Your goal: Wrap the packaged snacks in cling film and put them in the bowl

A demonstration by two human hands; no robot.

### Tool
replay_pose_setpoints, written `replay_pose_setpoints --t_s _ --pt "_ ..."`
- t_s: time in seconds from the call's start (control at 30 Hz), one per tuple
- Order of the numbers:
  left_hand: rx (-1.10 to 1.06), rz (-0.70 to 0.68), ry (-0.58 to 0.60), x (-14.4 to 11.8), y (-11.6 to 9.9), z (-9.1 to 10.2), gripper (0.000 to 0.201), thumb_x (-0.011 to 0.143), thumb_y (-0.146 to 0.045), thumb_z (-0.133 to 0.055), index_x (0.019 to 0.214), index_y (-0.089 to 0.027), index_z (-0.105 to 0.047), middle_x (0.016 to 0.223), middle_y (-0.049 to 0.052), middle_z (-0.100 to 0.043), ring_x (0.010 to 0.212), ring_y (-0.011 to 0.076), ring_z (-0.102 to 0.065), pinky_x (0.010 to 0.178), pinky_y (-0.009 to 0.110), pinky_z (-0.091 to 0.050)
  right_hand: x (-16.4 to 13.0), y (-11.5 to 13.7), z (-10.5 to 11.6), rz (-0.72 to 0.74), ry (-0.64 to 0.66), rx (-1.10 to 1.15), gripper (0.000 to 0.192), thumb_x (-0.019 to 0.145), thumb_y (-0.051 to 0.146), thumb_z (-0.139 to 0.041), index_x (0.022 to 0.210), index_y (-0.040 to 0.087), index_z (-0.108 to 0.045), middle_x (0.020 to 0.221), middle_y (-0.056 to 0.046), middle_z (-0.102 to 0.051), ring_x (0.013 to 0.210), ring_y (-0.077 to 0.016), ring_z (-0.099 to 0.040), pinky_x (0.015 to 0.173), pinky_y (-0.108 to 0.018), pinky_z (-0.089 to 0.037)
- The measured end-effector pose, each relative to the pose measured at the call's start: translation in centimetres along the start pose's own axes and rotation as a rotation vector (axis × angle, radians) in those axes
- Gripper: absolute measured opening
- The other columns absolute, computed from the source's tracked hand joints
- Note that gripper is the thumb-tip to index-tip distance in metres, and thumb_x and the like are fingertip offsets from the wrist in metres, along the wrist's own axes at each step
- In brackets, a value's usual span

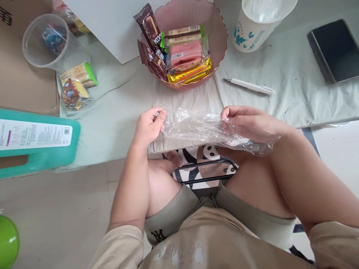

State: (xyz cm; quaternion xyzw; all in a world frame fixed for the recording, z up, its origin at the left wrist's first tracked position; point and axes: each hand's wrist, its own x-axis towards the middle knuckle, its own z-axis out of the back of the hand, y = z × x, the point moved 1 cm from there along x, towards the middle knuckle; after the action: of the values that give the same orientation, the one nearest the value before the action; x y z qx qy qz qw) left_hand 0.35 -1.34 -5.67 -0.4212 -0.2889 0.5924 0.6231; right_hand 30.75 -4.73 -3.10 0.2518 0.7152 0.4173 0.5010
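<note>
Tan shirt (224, 243), forearms (130, 183) outstretched, hands (149, 127) apart, left pinching clear plastic film (190, 125), right curled, grip unclear

I sit at a creased, cloth-covered table (109, 116), its near edge before me the centre of my clock. At 12 o'clock stands a pink ribbed bowl (217, 45) with a gilt, scalloped rim; at 1, a white paper cup (249, 35) printed in blue-green. A white pen (252, 86) lies between 1 and 2, its dark tip toward 12, while a dark phone (336, 52) rests at 2. Toward my 10 are a clear plastic cup (71, 56), a green-ended oblong packet (80, 74) and a brown-and-yellow packet (73, 93), the packets overlapping in my view.
</note>
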Motion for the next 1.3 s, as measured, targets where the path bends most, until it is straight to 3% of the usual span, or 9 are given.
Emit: replay_pose_setpoints --t_s 0.13,0.33,0.47,0.6,0.77,0.97,1.07,1.17,1.3 --pt "0.002 -0.007 0.005 0.0 -0.1 0.0 0.021 0.097 -0.031 -0.056 0.080 -0.019 -0.060 0.044 -0.006 -0.047 0.040 0.0083 -0.042 0.042 0.019 -0.031 -0.1 0.2 0.2 -0.044 -0.024 0.154 0.011 0.078 0.028 -0.079 0.077 0.021 -0.070 0.075 -0.002 -0.059 0.070 -0.0125 -0.057 0.062 -0.025 -0.048" --pt "0.003 0.005 0.005 0.0 -0.2 -0.1 0.022 0.097 -0.033 -0.056 0.080 -0.019 -0.060 0.044 -0.005 -0.046 0.040 0.0088 -0.043 0.041 0.019 -0.030 0.6 -0.1 0.9 0.041 -0.217 0.233 0.005 0.077 0.021 -0.078 0.076 0.020 -0.074 0.078 -0.002 -0.061 0.070 -0.0094 -0.055 0.064 -0.024 -0.048" --pt "0.013 -0.002 0.007 -0.1 -0.1 0.0 0.021 0.096 -0.034 -0.056 0.080 -0.019 -0.061 0.044 -0.005 -0.047 0.040 0.0089 -0.044 0.041 0.019 -0.030 0.8 -0.3 1.2 0.076 -0.215 0.209 0.022 0.065 0.014 -0.081 0.085 0.020 -0.072 0.085 -0.001 -0.062 0.076 -0.0099 -0.058 0.061 -0.022 -0.047" --pt "0.010 -0.010 0.006 0.0 0.0 0.0 0.022 0.096 -0.034 -0.056 0.081 -0.020 -0.061 0.044 -0.006 -0.047 0.041 0.0091 -0.044 0.042 0.019 -0.032 0.4 -0.5 1.4 0.092 -0.174 -0.018 0.033 0.063 0.023 -0.084 0.094 0.022 -0.069 0.094 -0.004 -0.067 0.081 -0.0152 -0.061 0.058 -0.026 -0.047" --pt "0.021 0.000 0.005 0.0 0.0 0.0 0.022 0.096 -0.034 -0.056 0.081 -0.020 -0.061 0.044 -0.005 -0.047 0.040 0.0092 -0.044 0.042 0.019 -0.031 -0.1 -0.9 1.1 0.082 -0.259 -0.467 0.033 0.071 0.035 -0.077 0.101 0.024 -0.068 0.103 -0.008 -0.073 0.076 -0.0183 -0.061 0.063 -0.034 -0.050" --pt "0.024 0.006 0.001 0.0 -0.2 -0.1 0.021 0.097 -0.033 -0.056 0.080 -0.020 -0.060 0.044 -0.006 -0.046 0.040 0.0088 -0.042 0.041 0.019 -0.031 -0.2 -0.6 -0.7 0.081 -0.252 -0.874 0.016 0.071 0.028 -0.071 0.084 0.023 -0.063 0.075 -0.001 -0.067 0.064 -0.0163 -0.055 0.066 -0.034 -0.043" --pt "0.021 0.017 -0.004 0.0 -0.2 -0.2 0.021 0.097 -0.033 -0.057 0.081 -0.020 -0.060 0.043 -0.006 -0.046 0.039 0.0090 -0.042 0.041 0.020 -0.031 -0.5 -0.3 -1.2 0.126 -0.201 -0.830 0.016 0.072 0.018 -0.066 0.065 0.023 -0.051 0.061 0.002 -0.054 0.060 -0.0142 -0.048 0.063 -0.032 -0.037" --pt "0.011 0.029 -0.004 0.0 -0.2 -0.2 0.021 0.096 -0.034 -0.059 0.081 -0.020 -0.059 0.043 -0.006 -0.046 0.038 0.0090 -0.041 0.041 0.020 -0.031 -0.9 -0.1 -1.5 0.188 -0.115 -0.587 0.028 0.074 0.020 -0.067 0.059 0.022 -0.044 0.072 -0.002 -0.059 0.070 -0.0152 -0.053 0.065 -0.031 -0.039" --pt "0.008 0.034 -0.013 0.0 -0.2 -0.2 0.021 0.095 -0.036 -0.060 0.080 -0.020 -0.060 0.043 -0.006 -0.045 0.039 0.0088 -0.042 0.041 0.019 -0.032 -1.1 0.0 -2.0 -0.016 0.021 -0.244 0.037 0.081 0.029 -0.071 0.061 0.023 -0.040 0.065 -0.001 -0.055 0.066 -0.0143 -0.055 0.059 -0.028 -0.040"
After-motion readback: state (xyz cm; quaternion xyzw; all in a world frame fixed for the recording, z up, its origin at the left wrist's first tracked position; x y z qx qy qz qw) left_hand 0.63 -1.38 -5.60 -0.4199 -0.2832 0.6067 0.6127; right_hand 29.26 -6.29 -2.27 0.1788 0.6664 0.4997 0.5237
